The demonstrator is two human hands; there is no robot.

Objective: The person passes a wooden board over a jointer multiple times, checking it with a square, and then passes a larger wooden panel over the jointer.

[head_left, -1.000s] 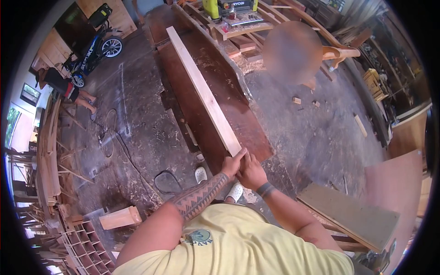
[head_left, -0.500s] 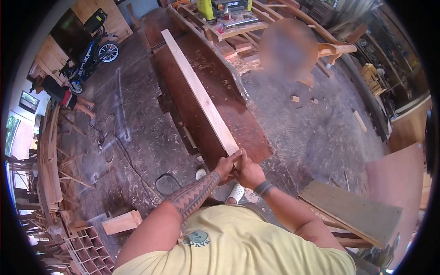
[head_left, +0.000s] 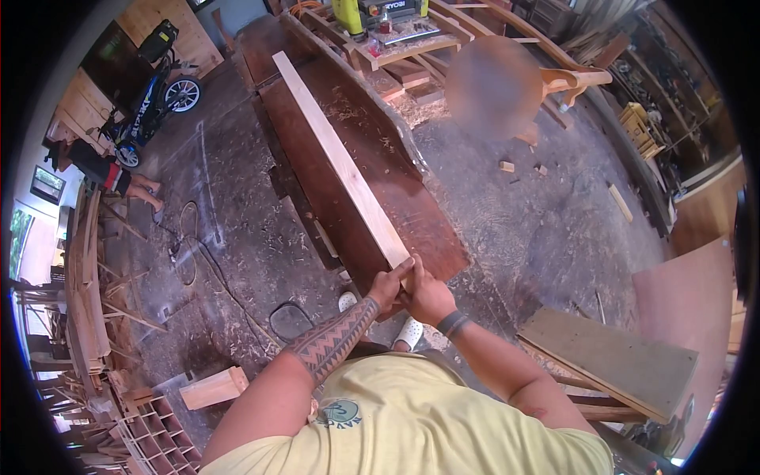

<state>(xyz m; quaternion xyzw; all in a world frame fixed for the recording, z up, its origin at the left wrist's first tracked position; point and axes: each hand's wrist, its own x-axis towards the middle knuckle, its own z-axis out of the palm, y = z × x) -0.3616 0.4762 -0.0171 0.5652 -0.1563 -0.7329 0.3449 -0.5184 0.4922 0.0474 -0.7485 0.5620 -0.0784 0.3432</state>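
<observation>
A long, pale wooden board runs away from me along the reddish-brown workbench. Its near end is between my hands, close to the front end of the bench. My left hand grips the left side of that end, thumb on top. Against the right side, my right hand is closed on the same end, its thumb almost touching the left one. The fingers under the board are hidden. Wood shavings lie scattered over the bench top.
A green Ryobi machine stands on a wooden frame beyond the bench. A motorbike and another person are at the left. Cords cross the floor. A flat panel lies at my right, a wood block at my left.
The view has shifted very slightly. Both hands keep their grip on the board's near end, with no clear movement of the board along the bench.
</observation>
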